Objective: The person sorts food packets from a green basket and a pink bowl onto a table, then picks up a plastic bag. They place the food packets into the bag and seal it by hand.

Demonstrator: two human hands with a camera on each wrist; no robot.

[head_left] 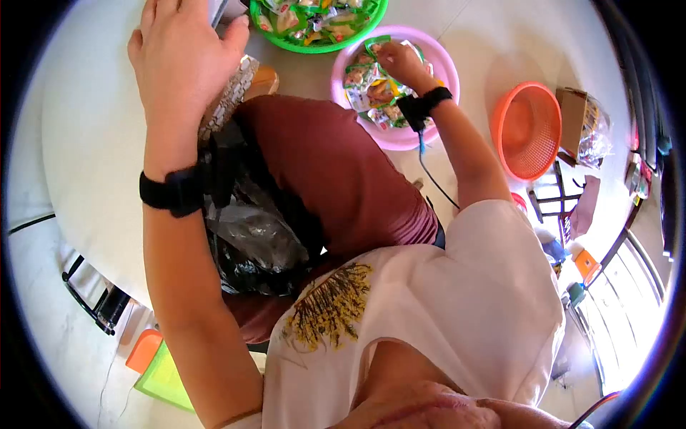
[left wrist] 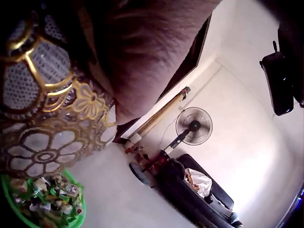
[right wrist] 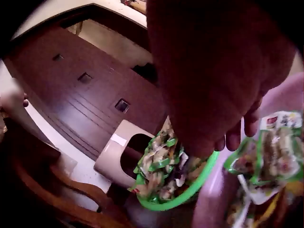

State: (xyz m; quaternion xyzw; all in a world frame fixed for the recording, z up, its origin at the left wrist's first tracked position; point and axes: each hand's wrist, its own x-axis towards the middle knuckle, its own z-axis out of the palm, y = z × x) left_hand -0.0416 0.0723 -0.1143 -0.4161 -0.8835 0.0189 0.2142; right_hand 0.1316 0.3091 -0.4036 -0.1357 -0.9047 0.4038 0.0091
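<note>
My right hand (head_left: pixel 401 64) is over the pink basin (head_left: pixel 449 68), its fingers bent down among small clear packets with green edges (head_left: pixel 382 93). In the right wrist view, the fingertips (right wrist: pixel 232 140) hang right at a packet (right wrist: pixel 273 156); the thumb is hidden, and I cannot tell whether a packet is pinched. My left hand (head_left: pixel 182 61) lies at the white tabletop (head_left: pixel 86 121), fingers stretched forward and thumb spread out beside a grey object (head_left: pixel 218 11) mostly cut off by the frame. The left wrist view does not show this hand.
A green basket (head_left: pixel 318 48) of similar packets stands beyond the pink basin. An orange basket (head_left: pixel 529 129) and a cardboard box (head_left: pixel 572 121) are to the right. A black plastic bag (head_left: pixel 257 243) lies by my lap. A patterned cloth (left wrist: pixel 42 147) hangs close to the left wrist camera.
</note>
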